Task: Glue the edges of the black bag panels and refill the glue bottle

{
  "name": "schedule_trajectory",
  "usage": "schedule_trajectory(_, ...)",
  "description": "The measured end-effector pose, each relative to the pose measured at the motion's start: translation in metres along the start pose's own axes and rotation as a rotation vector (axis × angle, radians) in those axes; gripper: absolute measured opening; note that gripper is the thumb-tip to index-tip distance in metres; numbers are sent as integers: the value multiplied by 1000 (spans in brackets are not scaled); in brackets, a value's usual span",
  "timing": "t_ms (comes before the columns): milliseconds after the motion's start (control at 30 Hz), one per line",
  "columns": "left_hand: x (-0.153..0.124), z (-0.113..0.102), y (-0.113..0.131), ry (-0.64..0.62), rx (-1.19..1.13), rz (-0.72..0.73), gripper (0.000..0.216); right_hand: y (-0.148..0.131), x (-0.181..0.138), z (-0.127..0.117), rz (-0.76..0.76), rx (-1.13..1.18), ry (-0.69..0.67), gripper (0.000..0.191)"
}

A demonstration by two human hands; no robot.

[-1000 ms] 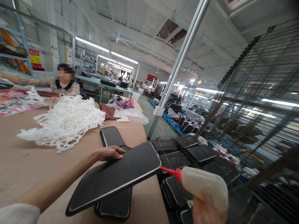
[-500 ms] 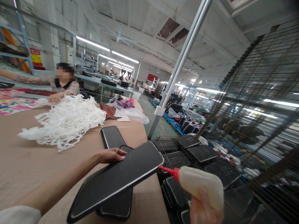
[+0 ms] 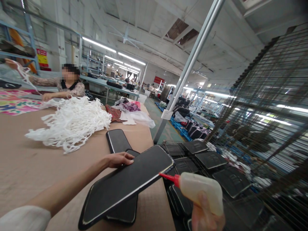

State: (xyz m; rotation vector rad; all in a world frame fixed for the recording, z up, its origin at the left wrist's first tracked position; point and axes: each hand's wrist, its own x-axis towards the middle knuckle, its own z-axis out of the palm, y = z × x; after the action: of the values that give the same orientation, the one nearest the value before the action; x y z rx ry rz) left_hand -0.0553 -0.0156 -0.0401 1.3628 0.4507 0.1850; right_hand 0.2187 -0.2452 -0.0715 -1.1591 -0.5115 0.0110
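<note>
My left hand [image 3: 120,159] grips the far long edge of a black rounded panel [image 3: 130,179], thumb on top, fingers hidden beneath. The panel is tilted above the table, and a pale line runs along its near edge. My right hand [image 3: 207,211] is wrapped round a squeeze glue bottle [image 3: 202,189] of cloudy plastic holding yellowish liquid. Its red nozzle [image 3: 168,177] points left, with the tip at the panel's near edge. Under the held panel lie more black panels [image 3: 117,141] on the brown table.
A heap of white strips [image 3: 77,122] lies on the table [image 3: 21,160], with coloured fabric and clear plastic behind. Across it sits a person [image 3: 69,81]. A metal post [image 3: 183,83] rises beyond the table edge. Wire racks [image 3: 267,96] with black panels [image 3: 211,159] stand at the right.
The nozzle tip has moved left along the panel's near edge, away from the corner. The panel has shifted slightly right in view. The person opposite has raised a hand holding white strips.
</note>
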Motion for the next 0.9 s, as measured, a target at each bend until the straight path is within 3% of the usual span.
schedule_trajectory(233,4,1,0,52,-24,-43,41,-1,-9,9,-56,-15,-26,65)
schedule_trajectory(367,7,2,1,65,-37,-66,41,-5,-17,18,-86,-39,21,65)
schedule_trajectory(533,14,4,1,121,-38,-85,42,-8,-19,20,-69,-29,-7,59)
schedule_trajectory(700,19,5,6,154,-44,-107,43,-4,-23,20,-116,-30,-29,65)
schedule_trajectory(900,22,9,10,181,-78,-117,40,0,-23,19,-54,-40,-54,68)
